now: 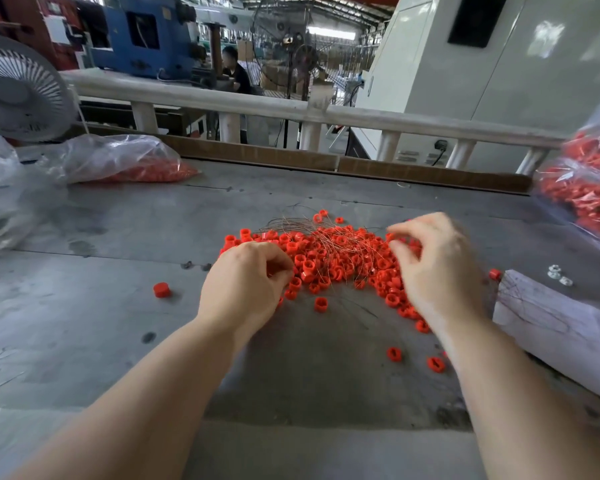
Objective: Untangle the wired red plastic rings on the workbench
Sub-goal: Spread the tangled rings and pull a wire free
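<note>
A heap of small red plastic rings (329,258) threaded with thin tangled wires (302,225) lies in the middle of the grey workbench (101,306). My left hand (246,282) rests at the heap's left edge, fingers curled in a pinch on rings or wire; what it holds is hidden under the fingers. My right hand (437,268) hovers over the heap's right side, fingers bent and spread, fingertips touching the rings. Several loose rings lie apart, one at the left (160,289) and two near my right forearm (394,354).
A clear bag of red rings (125,164) lies at the back left, another bag (582,188) at the right edge. A white sack (551,323) sits right of my right hand. A fan (18,88) stands far left. Cardboard strips and a white railing (257,105) bound the back.
</note>
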The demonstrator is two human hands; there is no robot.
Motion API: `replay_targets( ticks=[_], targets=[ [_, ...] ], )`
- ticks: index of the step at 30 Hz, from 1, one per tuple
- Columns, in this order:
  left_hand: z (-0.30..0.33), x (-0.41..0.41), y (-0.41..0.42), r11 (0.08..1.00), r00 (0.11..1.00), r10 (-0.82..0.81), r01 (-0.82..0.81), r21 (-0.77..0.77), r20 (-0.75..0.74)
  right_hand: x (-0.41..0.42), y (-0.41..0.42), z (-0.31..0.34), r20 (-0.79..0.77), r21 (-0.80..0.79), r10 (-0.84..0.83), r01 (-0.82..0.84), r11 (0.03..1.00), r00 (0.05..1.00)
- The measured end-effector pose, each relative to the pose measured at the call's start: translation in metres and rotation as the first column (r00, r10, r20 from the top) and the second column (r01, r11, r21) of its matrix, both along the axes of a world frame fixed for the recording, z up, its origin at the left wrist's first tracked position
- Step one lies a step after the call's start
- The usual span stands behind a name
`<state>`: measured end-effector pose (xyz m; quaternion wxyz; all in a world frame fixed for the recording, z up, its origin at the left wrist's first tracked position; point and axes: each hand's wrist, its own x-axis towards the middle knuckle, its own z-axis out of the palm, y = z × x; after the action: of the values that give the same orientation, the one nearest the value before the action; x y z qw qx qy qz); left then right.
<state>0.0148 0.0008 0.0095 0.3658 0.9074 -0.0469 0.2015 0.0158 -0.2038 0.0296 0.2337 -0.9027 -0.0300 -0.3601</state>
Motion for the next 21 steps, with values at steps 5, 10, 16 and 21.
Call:
replay_targets(
  ticks=[5,10,16,21],
  targets=[
    [-0.004,0.001,-0.002,0.991,0.999,-0.023,0.029,0.132,-0.04,-0.008,0.031,-0.004,-0.23,-0.014,0.382,-0.396,0.918,0.895],
    [-0.005,0.0,-0.004,0.981,0.997,-0.044,0.055,0.186,-0.063,-0.012,0.036,-0.005,-0.343,0.0,0.465,-0.495,0.869,0.816],
    [-0.006,0.002,-0.003,0.981,0.996,-0.066,0.074,0.181,-0.053,-0.013,0.039,-0.006,-0.444,-0.057,0.422,-0.495,0.867,0.79],
    [-0.006,0.004,-0.002,0.986,0.997,-0.075,0.076,0.15,-0.013,-0.01,0.037,-0.008,-0.43,-0.041,0.413,-0.475,0.879,0.803]
  ],
)
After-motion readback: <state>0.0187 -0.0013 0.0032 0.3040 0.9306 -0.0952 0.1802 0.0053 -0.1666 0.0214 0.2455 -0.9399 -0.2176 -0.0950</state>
